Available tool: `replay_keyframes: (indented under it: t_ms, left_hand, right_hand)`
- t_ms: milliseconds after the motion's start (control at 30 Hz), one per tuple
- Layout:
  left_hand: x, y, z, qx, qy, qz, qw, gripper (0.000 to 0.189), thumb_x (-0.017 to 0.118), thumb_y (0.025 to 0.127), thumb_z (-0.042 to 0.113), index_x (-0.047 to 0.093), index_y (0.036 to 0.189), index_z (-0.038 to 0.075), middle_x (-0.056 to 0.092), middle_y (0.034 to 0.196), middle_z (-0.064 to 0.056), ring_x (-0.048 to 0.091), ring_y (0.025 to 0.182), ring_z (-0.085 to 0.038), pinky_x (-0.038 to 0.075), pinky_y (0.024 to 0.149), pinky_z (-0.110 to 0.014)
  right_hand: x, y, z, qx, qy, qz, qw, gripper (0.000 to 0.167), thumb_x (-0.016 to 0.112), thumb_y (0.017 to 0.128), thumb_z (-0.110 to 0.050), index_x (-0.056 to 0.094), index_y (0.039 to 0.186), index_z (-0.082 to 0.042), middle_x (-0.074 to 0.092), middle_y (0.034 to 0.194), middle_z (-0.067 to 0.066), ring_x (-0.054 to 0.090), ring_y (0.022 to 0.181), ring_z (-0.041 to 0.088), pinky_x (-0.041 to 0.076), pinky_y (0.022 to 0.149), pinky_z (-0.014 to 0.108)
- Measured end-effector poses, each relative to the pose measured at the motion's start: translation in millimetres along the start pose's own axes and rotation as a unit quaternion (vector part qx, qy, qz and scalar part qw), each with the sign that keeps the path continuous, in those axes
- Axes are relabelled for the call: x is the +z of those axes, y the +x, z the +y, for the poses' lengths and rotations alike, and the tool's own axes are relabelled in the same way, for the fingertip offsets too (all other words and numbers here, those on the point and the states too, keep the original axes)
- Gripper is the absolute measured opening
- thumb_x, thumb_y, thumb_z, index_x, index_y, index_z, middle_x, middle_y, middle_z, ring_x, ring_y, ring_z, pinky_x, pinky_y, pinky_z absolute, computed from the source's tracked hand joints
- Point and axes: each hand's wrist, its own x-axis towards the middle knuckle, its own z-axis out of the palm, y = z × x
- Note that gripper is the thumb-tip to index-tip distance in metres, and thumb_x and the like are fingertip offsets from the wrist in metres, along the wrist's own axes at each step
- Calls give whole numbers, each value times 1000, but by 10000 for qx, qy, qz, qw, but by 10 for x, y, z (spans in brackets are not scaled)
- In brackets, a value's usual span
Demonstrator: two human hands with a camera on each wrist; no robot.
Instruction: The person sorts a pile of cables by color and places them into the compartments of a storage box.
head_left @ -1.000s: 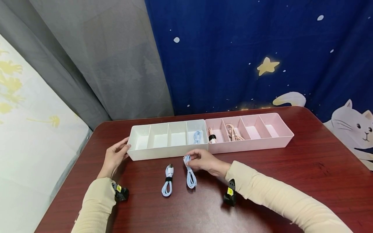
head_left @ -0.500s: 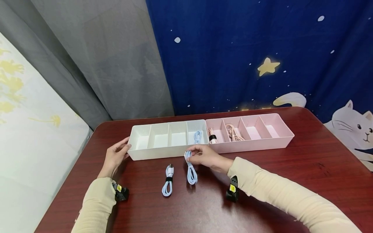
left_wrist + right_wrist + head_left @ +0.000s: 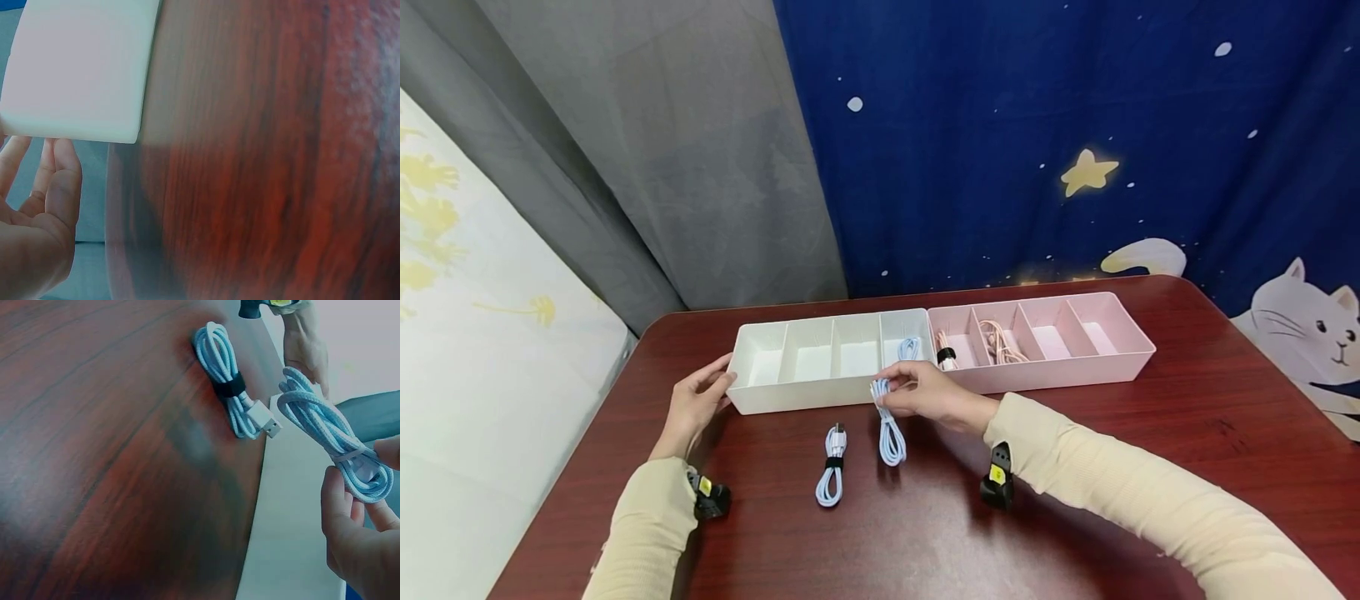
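Observation:
In the head view my right hand (image 3: 928,392) pinches a coiled light-blue charging cable (image 3: 891,437), its loops hanging down in front of the white divided box (image 3: 820,394). The right wrist view shows thumb and fingers around one end of this coil (image 3: 325,425), near a thin tie. A second light-blue USB cable (image 3: 830,479), bundled with a black strap, lies on the table to the left. My left hand (image 3: 694,408) touches the left end of the white box; in the left wrist view its fingers (image 3: 62,181) lie extended against that end wall.
Another blue coil (image 3: 909,348) lies in the white box's rightmost compartment. A pink divided box (image 3: 1045,371) adjoins it on the right, with pinkish cables (image 3: 1000,343) in its two left compartments. Curtains (image 3: 970,167) hang behind the table (image 3: 1075,467).
My right hand has lifted the coiled cable a little, toward the white box, and now overlaps its front rim in view. The left hand and the strapped cable have stayed put.

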Motion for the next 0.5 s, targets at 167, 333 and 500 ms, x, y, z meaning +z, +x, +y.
replay_keyframes:
  t_ms: [167,333,500]
  left_hand:
    - [-13,-16,1,-35,1,19,10000,48,57,87,28,46,131,10,53,98,1,54,75,2,48,66,-16]
    - [-6,-19,7,-11,-67,7,10000,48,57,87,26,45,130,9,53,93,5,54,73,1,48,66,-16]
    - [10,-8,15,12,-75,-39,10000,48,56,87,27,45,131,9,53,96,2,55,74,1,48,67,-17]
  right_hand:
    - [29,29,-69,-211,-93,67,9997,36,63,75,-2,55,108,10,48,87,8,50,74,11,46,63,21]
    - [33,66,-116,-233,-153,142,9995,35,63,75,-2,56,108,8,49,86,7,49,73,11,45,63,21]
    - [23,103,-159,-59,147,144,9998,35,62,76,0,55,109,9,47,86,7,50,72,11,50,68,25]
